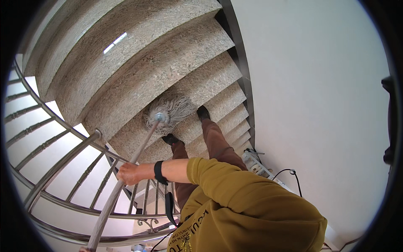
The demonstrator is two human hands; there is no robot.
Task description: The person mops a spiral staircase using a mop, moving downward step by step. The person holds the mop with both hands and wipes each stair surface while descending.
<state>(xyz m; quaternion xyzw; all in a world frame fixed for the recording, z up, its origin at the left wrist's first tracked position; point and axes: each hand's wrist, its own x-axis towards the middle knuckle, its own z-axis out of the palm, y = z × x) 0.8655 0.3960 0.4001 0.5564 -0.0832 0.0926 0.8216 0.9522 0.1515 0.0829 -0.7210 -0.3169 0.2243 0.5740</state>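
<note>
A string mop with a long wooden handle point(143, 145) slants from the lower left up to its mop head point(173, 108). The grey-white strands lie spread on a speckled stone stair tread point(126, 143), just ahead of my feet. Around the middle of the handle, my right hand point(128, 173) is closed, with a black band on its wrist. Only a small part of my left hand point(84, 249) shows at the bottom edge, against the upper part of the handle; the rest is out of view. My two dark shoes point(203, 112) are on the steps beside the strands.
Curved stone steps point(151, 63) fan out ahead. A metal railing with balusters point(52, 171) bends along the left, near the handle. On the right stands a white wall point(315, 78) with dark skirting point(244, 69). A light-coloured rack point(256, 163) and a black cable point(297, 181) are at lower right.
</note>
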